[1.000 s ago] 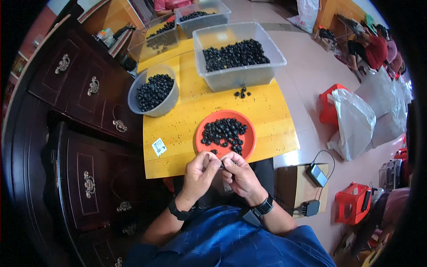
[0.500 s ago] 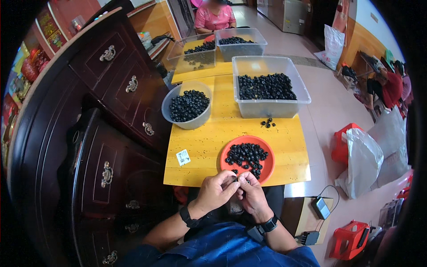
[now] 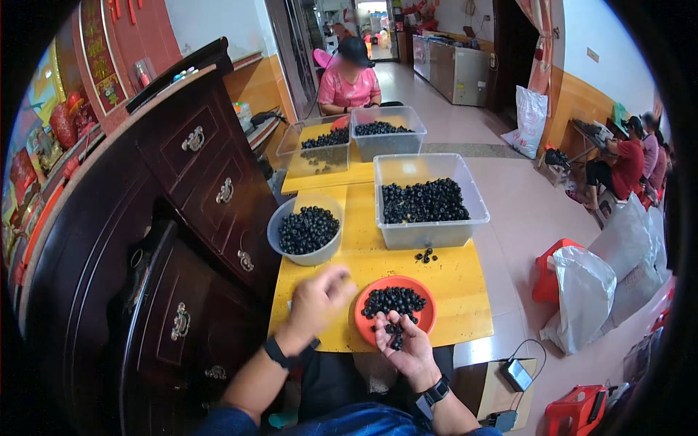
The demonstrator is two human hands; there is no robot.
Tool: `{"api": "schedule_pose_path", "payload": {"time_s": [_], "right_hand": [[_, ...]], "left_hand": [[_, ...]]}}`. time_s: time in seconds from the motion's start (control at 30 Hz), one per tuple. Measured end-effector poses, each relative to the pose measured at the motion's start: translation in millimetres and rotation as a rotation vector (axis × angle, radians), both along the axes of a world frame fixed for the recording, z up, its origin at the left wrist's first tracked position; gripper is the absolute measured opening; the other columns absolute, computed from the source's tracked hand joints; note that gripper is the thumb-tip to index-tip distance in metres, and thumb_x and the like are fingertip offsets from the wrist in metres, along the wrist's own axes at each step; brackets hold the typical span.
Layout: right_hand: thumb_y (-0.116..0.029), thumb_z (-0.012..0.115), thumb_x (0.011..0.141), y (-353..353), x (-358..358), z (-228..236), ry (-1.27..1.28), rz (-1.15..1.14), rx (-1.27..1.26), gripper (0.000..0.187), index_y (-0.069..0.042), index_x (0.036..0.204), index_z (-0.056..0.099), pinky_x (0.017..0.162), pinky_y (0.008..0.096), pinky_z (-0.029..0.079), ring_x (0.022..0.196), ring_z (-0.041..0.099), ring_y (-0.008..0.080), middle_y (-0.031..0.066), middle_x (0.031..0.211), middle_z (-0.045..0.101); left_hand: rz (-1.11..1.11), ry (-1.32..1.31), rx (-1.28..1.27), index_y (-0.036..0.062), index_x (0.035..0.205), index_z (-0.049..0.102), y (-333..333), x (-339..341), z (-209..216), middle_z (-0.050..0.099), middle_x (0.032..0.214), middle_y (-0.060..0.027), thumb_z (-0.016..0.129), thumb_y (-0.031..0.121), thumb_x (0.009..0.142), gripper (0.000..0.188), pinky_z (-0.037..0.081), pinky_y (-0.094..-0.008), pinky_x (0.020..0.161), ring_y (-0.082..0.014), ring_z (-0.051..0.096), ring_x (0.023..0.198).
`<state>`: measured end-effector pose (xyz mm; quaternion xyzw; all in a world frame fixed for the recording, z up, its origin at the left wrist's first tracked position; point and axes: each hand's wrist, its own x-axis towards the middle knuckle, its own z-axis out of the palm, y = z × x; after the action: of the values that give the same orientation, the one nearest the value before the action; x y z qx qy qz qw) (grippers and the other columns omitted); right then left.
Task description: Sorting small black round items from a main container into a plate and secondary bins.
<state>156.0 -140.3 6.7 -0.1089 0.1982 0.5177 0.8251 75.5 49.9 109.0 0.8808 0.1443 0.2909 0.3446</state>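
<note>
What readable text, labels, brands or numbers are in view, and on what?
Red wall panel: gold characters, which I won't transcribe.
White sack: faint red print, too small to read.
Small dark device: any text on its face is too small to read.

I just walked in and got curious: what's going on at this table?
The person's right hand is cupped by the near edge of the orange plate, holding some black rings. The left hand is blurred, left of the plate; whether it holds anything isn't clear. More rings lie in the plate, round tub and big clear bin. Someone in pink sits beyond.
</note>
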Motion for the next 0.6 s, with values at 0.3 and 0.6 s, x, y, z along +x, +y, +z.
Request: {"api": "schedule_pose_path", "payload": {"time_s": [0.3,0.6], "right_hand": [[-0.024,0.047,0.104,6.9,-10.2,-23.8,-0.152,0.068,0.096,0.032,-0.001,0.121,0.061,0.108,0.0443,0.043,0.121,0.058,0.0284,0.0156,0.131,0.062],[-0.022,0.045,0.104,5.6,-14.1,-51.9,-0.077,0.059,0.19,0.03,0.0,0.117,0.061,0.108,0.0437,0.043,0.12,0.059,0.0303,0.0182,0.128,0.063]], "left_hand": [[-0.147,0.325,0.182,0.009,0.11,0.068,-77.1,-17.2,-58.3,0.069,0.078,-0.0117,0.071,0.028,0.087,0.031,0.054,-0.0422,0.064,-0.0318,0.069,0.072],[-0.136,0.477,0.288,0.0084,0.11,0.064,-85.0,-20.7,-55.5,0.07,0.086,-0.016,0.06,0.019,0.09,0.023,0.055,-0.0482,0.065,-0.0356,0.069,0.077]]}}
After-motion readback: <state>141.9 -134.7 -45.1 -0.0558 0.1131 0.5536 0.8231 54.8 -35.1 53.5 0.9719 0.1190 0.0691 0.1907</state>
